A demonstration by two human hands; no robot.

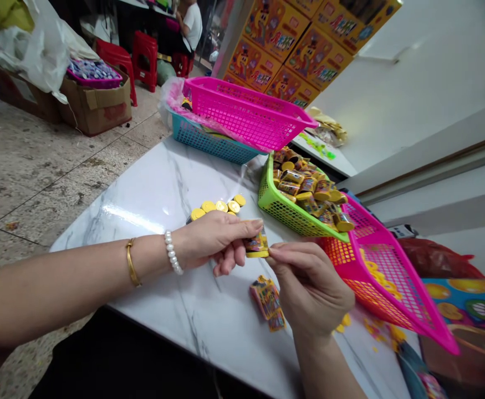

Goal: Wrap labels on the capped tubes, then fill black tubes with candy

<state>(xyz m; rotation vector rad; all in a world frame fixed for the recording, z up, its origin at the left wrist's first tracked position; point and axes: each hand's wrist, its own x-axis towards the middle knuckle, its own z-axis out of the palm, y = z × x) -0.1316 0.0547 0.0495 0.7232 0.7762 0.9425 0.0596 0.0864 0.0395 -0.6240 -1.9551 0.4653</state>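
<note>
A small labelled tub (258,239) with a yellow end is held above the white marbled surface (175,185), its yellow end turned to the near side. It is clamped between the thumb and fingers of the left hand (209,238). The thumb and forefinger of the right hand (315,285) are pressed together at the right edge of the yellow end; whether any part is pinched between them cannot be told. Print in several colours is carried on the tub's wrap, too small to be read.

Beneath the hands, a little pile of printed labels (267,299) is laid on the surface, its lettering likewise unreadable. On the far side of the left hand, yellow-topped tubs (208,206) are grouped. To the right, a green basket (286,213) is heaped with similar wrapped tubs, and yellow pieces (381,277) are held in a pink basket (386,249).

Farther off, orange cartons (275,55) are stacked, marked with a cartoon figure and large Chinese characters followed by an exclamation mark.
</note>
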